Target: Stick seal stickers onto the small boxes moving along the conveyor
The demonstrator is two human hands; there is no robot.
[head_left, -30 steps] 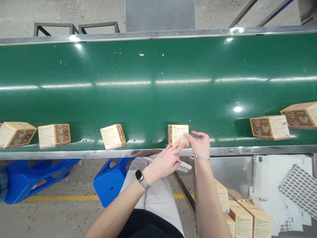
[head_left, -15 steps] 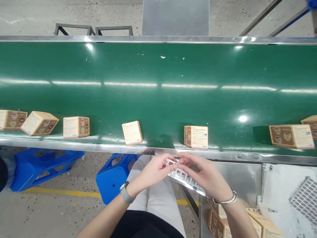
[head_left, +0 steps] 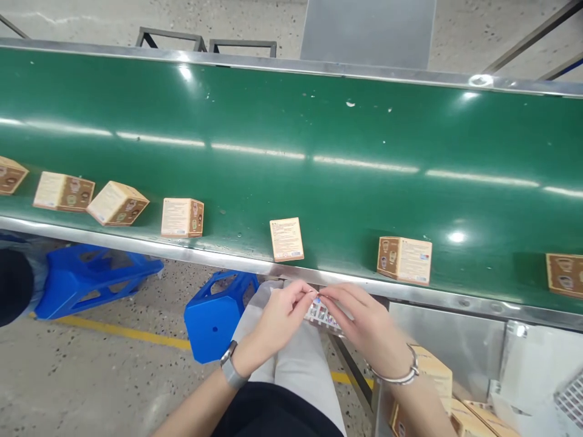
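Note:
A silvery sheet of small printed stickers (head_left: 324, 317) hangs below my fingertips, in front of the near belt edge. With thumb and index finger, my left hand (head_left: 283, 311) pinches at its upper left end. My right hand (head_left: 367, 331) is closed too, thumb and fingertips meeting the left ones at the sheet's top. Whatever tiny piece lies between the fingertips is too small to make out. Past the metal rail, a cream and brown box (head_left: 286, 240) sits nearest the hands. Another such box (head_left: 412, 260) stands to its right.
The green belt (head_left: 246, 109) runs across, with several more boxes (head_left: 182, 217) along its near side. Blue stools (head_left: 214, 328) stand below left, near a person at the left edge. Lower right are stacked boxes (head_left: 432, 370), white plastic (head_left: 532, 358) and a gridded sheet (head_left: 571, 391).
My view has tilted, so the belt slants and the boxes appear further right. My fingertips have drawn closer together at the sheet's top, and less of the sheet shows.

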